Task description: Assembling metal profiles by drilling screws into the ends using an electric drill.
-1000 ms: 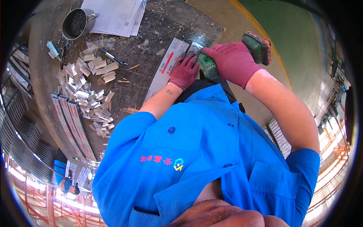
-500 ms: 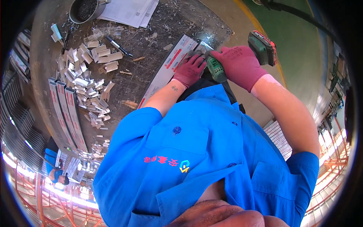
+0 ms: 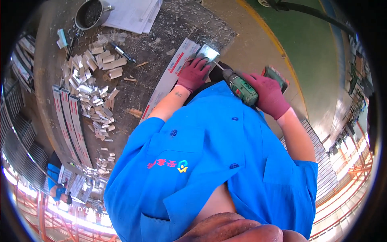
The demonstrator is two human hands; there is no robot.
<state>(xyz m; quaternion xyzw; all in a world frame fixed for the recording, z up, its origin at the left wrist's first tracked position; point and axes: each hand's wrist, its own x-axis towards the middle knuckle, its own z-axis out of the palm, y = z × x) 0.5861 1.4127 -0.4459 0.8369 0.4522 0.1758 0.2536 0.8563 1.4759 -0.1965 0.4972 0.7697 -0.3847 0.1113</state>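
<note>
the left hand (image 3: 194, 74) in a dark red glove lies flat, fingers spread, on a long white metal strip (image 3: 171, 78) with red marks. the strip rests on the dusty workbench (image 3: 161, 44), and its far end has a shiny metal plate (image 3: 207, 52) on it. the right hand (image 3: 268, 94), also gloved, has its fingers wrapped tight around the handle of a green drill (image 3: 242, 88). the drill's thin bit points at the shiny plate, just beside the left fingers.

the strip looks stiff and light, and its edges may be sharp, so pressing down on its flat top near the plate seems the best hold. the drill looks heavy at the back and wants a firm grip on the handle.

to the left lie a heap of small metal pieces (image 3: 90, 88) and more long strips (image 3: 68, 121). far off sit a metal pot (image 3: 90, 14) and some white paper (image 3: 133, 14).
</note>
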